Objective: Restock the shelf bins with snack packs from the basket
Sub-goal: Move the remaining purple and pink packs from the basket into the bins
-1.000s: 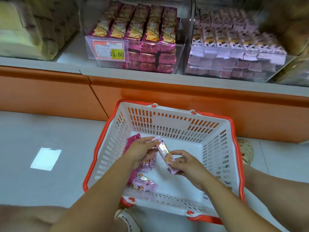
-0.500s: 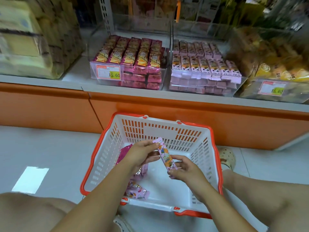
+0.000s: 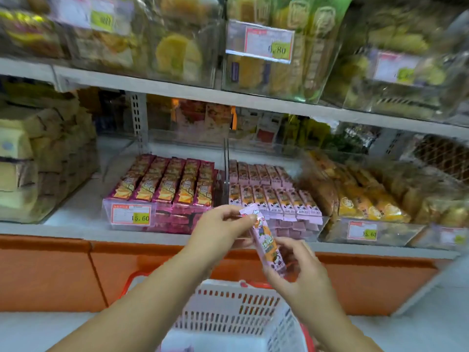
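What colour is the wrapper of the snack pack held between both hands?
The snack pack is pale pink with an orange printed panel; the head view shows it best.

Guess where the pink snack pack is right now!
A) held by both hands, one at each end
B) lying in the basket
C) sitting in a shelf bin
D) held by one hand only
A: the left hand pinches the top end of the snack pack and the right hand holds its lower end, up above the basket.
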